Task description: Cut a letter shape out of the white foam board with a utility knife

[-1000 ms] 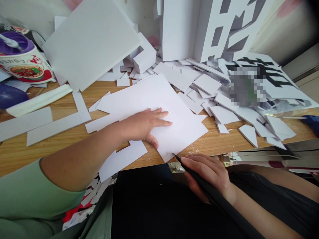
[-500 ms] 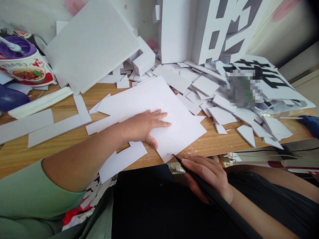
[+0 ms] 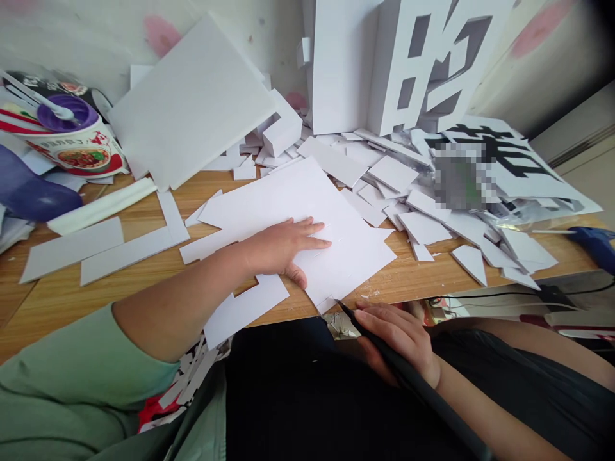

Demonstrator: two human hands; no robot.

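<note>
My left hand lies flat with fingers stretched out on a large white foam sheet on the wooden table. My right hand is closed round a long black knife, held just below the table's front edge. The knife's tip touches the sheet's near corner, where a small flap is cut.
Several white offcuts pile up to the right. Long white strips lie at the left. A big white board leans at the back, beside standing cut-out letters. An instant noodle cup stands far left; a blue tool far right.
The camera has shifted slightly left and down, so everything sits a bit to the right. Both hands and the knife stay in the same place on the sheet.
</note>
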